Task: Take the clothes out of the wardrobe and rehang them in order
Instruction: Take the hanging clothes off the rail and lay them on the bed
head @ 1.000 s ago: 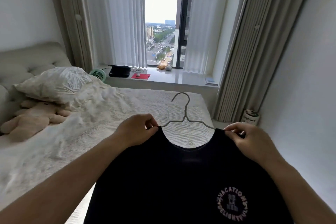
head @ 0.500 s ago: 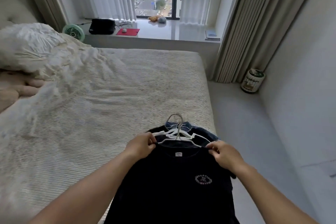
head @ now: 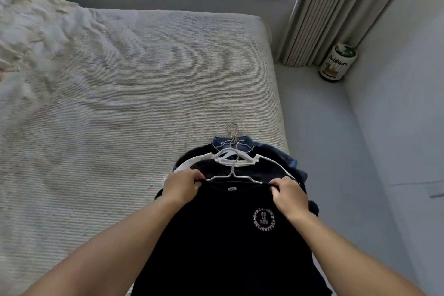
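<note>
1. The black T-shirt (head: 225, 235) sits at lower centre of the frame, on a thin wire hanger (head: 234, 174), over a pile of hung clothes (head: 242, 151) at the bed (head: 120, 103) corner; it looks soft, light and floppy, so the shoulders over the hanger ends seem the best hold.
2. The left hand (head: 182, 186) pinches the left shoulder, fingers curled tight; the right hand (head: 289, 193) pinches the right shoulder likewise.
</note>
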